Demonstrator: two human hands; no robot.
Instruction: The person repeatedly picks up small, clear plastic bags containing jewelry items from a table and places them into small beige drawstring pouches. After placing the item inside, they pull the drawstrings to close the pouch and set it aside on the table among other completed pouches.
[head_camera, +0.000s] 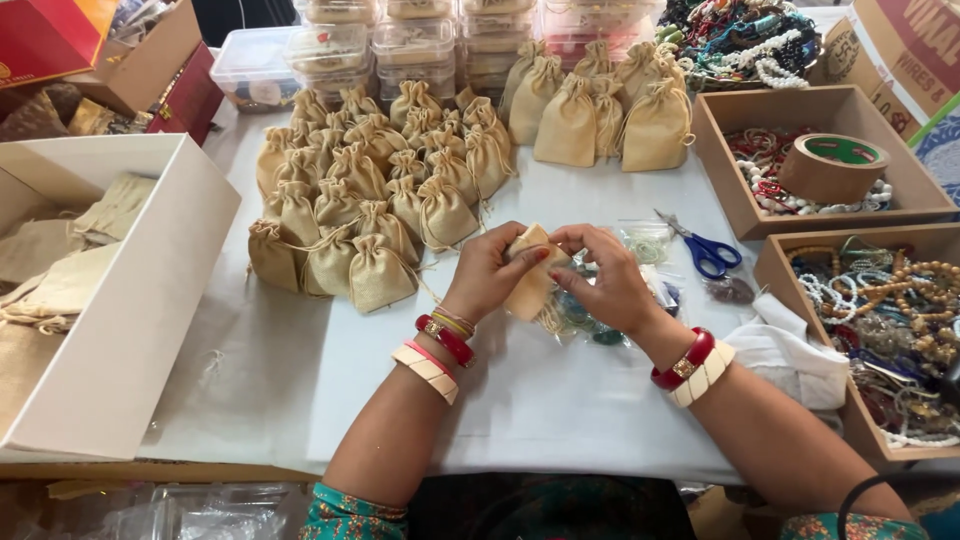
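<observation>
My left hand and my right hand together hold a small tan cloth pouch above the white table. Fingers of both hands pinch its top edge. Beneath my right hand lies a heap of beads and small clear packets. Both wrists wear red and cream bangles. A crowd of filled, tied tan pouches stands just beyond my left hand, and larger tan pouches stand farther back.
A white box with flat empty pouches sits at left. Blue-handled scissors lie right of my hands. Wooden trays at right hold a roll of brown tape and beaded jewellery. Clear plastic containers stack at the back.
</observation>
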